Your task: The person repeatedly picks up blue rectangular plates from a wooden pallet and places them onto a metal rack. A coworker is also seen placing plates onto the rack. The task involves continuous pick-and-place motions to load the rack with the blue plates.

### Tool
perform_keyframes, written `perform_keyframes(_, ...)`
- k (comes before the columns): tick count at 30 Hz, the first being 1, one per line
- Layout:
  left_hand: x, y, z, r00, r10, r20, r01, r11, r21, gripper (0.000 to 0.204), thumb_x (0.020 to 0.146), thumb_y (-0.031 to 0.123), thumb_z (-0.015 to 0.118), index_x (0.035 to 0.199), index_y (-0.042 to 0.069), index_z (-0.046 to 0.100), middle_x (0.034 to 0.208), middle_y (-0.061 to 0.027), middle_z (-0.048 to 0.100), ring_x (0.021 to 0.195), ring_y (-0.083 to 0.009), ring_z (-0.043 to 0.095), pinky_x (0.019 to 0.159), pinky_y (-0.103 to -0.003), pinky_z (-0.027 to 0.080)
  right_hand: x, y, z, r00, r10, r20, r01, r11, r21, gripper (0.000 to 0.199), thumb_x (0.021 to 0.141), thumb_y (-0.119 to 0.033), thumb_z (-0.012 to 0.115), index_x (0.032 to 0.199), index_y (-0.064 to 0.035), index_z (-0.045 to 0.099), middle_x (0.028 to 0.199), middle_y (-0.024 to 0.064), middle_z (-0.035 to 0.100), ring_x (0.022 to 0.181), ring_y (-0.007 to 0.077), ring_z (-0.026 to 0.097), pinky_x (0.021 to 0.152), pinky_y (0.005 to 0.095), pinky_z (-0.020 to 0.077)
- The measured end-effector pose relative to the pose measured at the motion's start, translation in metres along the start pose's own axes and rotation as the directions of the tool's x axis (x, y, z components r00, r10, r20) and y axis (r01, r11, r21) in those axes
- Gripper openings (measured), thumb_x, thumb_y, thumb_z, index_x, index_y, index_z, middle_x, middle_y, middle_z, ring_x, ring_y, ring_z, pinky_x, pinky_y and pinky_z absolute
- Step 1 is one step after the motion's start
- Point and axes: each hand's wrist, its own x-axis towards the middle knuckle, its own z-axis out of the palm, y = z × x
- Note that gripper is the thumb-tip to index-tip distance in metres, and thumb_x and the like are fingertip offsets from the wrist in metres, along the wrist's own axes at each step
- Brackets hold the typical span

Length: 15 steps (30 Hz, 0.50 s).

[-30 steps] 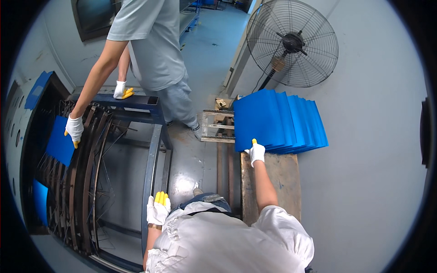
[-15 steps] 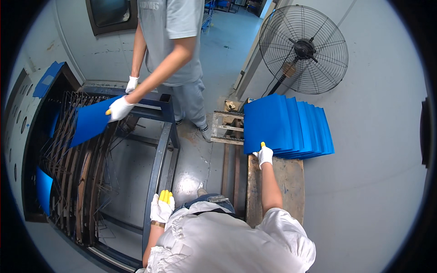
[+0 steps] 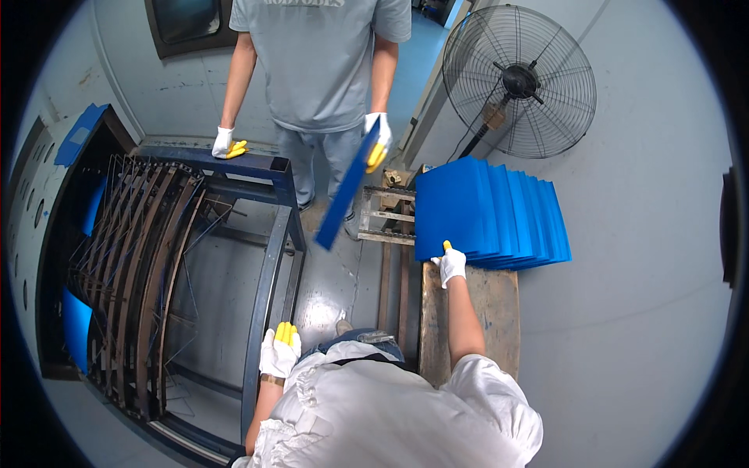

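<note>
A row of thin blue sheets (image 3: 456,207) leans upright, overlapped, on the worn bench (image 3: 476,312) at my right. At the front sheet's lower edge is my gloved right hand (image 3: 450,267), closed on it, with a yellow fingertip against its face. My left hand (image 3: 281,351), in a white glove with yellow fingertips, lies palm up beside the dark metal rack (image 3: 269,273). Its fingers are stretched out and hold nothing. Across from me a co-worker (image 3: 320,70) holds another blue sheet (image 3: 347,191) hanging edge-on from one gloved hand; their other hand rests on the rack's top rail.
Curved rack bars with wire hooks (image 3: 140,273) fill the left side, in front of a dark housing. Blue pieces (image 3: 76,327) show inside it. A large black cage fan (image 3: 519,82) stands at the back right. A metal bracket (image 3: 386,214) projects from the bench.
The co-worker has turned from the rack toward the middle, swinging their blue sheet right, away from the curved bars. My hands have barely moved.
</note>
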Motion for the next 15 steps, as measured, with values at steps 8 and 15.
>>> perform_keyframes(8,0.011,0.002,-0.018,1.0,-0.008,-0.02,0.007,0.999,-0.037,0.031,0.086,0.031,0.044,0.104,0.006,0.05,0.101,-0.0082,0.056,0.094,-0.0244,0.052,0.078,-0.041,0.045,-0.057,-0.056,0.036,0.968,0.25,0.017,-0.248,0.951,0.186,0.016,0.083,-0.009,0.05,0.096,0.0013,0.051,0.087,0.011,0.054,0.068,0.0217,0.055,0.058,0.0363,0.0514)
perform_keyframes(15,0.009,0.005,-0.02,0.998,-0.014,-0.057,0.013,1.0,-0.029,0.031,0.087,0.031,0.042,0.103,0.006,0.05,0.102,-0.0083,0.055,0.094,-0.0249,0.052,0.078,-0.041,0.045,-0.053,-0.044,0.023,0.97,0.229,0.082,-0.239,0.96,0.146,0.011,0.082,-0.004,0.049,0.092,0.0012,0.052,0.082,0.0104,0.054,0.062,0.0211,0.054,0.05,0.033,0.0484)
